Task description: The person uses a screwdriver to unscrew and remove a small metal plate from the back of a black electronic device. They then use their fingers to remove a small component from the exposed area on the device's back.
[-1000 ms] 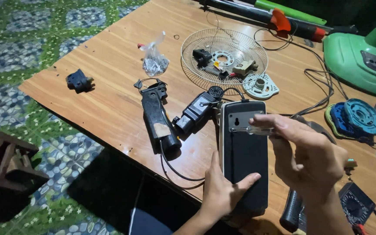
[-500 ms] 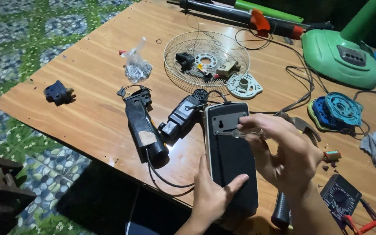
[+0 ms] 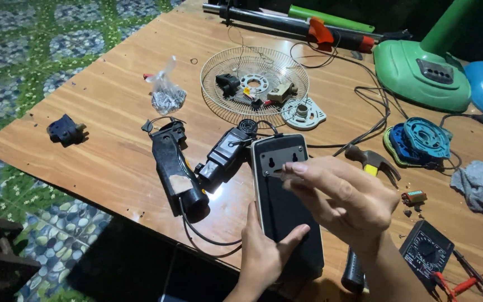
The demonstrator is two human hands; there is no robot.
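My left hand point(image 3: 266, 254) grips the stiff, smooth black rectangular plastic box point(image 3: 286, 204) by its lower edge, while my right hand point(image 3: 345, 196) pinches a small part I cannot tell.

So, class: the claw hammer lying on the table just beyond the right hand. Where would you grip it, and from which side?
Probably by the handle, coming from above. The hammer lies flat on the table, its dark head nearest the right hand and partly behind it, so the far end of the handle looks easier to reach. The black box to its left narrows the approach from that side.
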